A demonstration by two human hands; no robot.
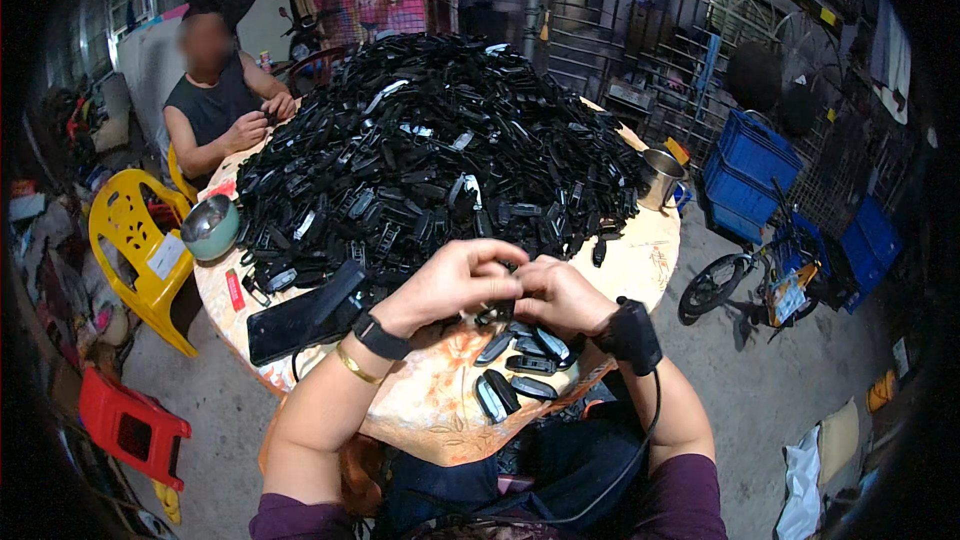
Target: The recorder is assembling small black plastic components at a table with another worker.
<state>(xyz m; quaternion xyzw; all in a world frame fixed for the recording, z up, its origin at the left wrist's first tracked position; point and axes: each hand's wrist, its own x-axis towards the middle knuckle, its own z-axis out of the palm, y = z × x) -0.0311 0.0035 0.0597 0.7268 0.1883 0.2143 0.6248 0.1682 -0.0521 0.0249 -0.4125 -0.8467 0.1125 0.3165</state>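
My left hand point(455, 285) and my right hand point(568, 298) meet over the near part of the round table, fingertips pinched together. Between them is something small and dark, mostly hidden by the fingers. Just below my right hand lies a small group of black oval plastic pieces point(530, 364), some with shiny silver-grey faces. Beyond both hands rises a large heap of similar black plastic parts point(440, 160). Left of my left wrist, a black phone-like slab point(283, 334) lies flat with another dark flat object point(338, 290) propped against it.
The table point(645, 280) has a pale patterned cover. On it stand a metal mug point(660, 180) at right and a green bowl point(210, 228) at left. A person point(212, 100) sits at the far left, handling a small part. Around are a yellow chair point(135, 255), red stool point(130, 427), blue crates point(750, 170) and bicycle point(715, 288).
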